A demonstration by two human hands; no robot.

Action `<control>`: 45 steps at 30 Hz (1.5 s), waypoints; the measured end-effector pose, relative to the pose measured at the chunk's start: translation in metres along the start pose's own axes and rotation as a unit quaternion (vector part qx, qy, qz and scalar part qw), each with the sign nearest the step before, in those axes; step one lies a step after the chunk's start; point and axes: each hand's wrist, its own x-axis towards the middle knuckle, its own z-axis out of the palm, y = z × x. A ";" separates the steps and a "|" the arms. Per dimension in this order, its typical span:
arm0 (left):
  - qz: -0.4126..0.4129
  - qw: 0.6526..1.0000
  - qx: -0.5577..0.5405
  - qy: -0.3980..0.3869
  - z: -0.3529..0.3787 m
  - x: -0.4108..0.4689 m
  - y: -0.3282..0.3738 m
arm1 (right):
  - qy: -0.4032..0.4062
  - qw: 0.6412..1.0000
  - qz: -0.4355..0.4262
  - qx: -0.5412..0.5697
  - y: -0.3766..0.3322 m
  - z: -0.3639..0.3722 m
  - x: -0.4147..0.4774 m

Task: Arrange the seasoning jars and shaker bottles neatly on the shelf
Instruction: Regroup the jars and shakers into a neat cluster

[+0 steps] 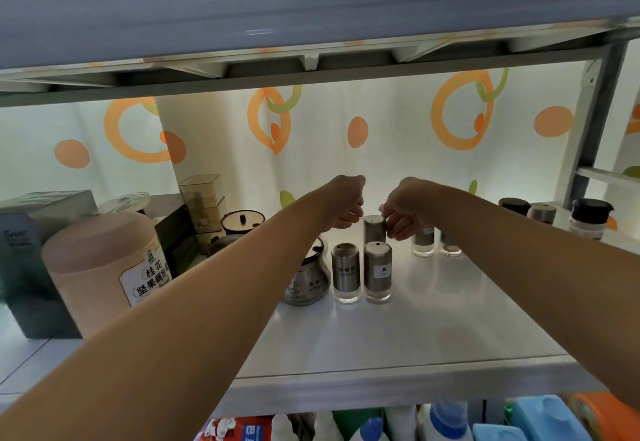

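left hand and right hand pinch the rear shaker behind two front shakers (pink tub leftward).

A pink canister stands beside a teal box, detergent bottles below

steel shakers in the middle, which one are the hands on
The rear shaker, behind the front right shaker: right hand grips its side, left hand meets its cap. Front ones stand untouched.
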 end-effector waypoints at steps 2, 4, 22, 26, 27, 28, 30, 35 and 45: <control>0.006 1.000 0.015 -0.004 0.002 0.001 -0.002 | 0.010 1.000 -0.001 -0.013 0.001 0.005 0.004; 0.010 1.000 0.022 -0.013 0.002 -0.001 -0.002 | 0.015 1.000 -0.003 -0.017 0.003 0.009 0.006; 0.039 0.988 0.146 0.023 -0.026 -0.026 -0.014 | -0.036 0.997 -0.058 -0.029 -0.015 0.033 -0.011; 0.041 0.986 0.156 0.030 -0.031 -0.034 -0.014 | -0.037 0.995 -0.078 -0.041 -0.016 0.037 -0.012; 0.041 0.986 0.158 0.029 -0.031 -0.035 -0.014 | -0.035 0.995 -0.081 -0.044 -0.016 0.037 -0.013; 0.041 0.986 0.160 0.027 -0.031 -0.037 -0.015 | -0.036 0.995 -0.082 -0.049 -0.016 0.037 -0.013; 0.043 0.985 0.168 0.024 -0.030 -0.039 -0.015 | -0.039 0.994 -0.081 -0.064 -0.017 0.035 -0.017; 0.050 0.982 0.180 0.024 -0.028 -0.045 -0.014 | -0.049 0.992 -0.087 -0.078 -0.015 0.030 -0.026; 0.043 0.979 0.196 0.026 -0.026 -0.050 -0.013 | -0.046 0.993 -0.091 -0.057 -0.007 0.029 -0.029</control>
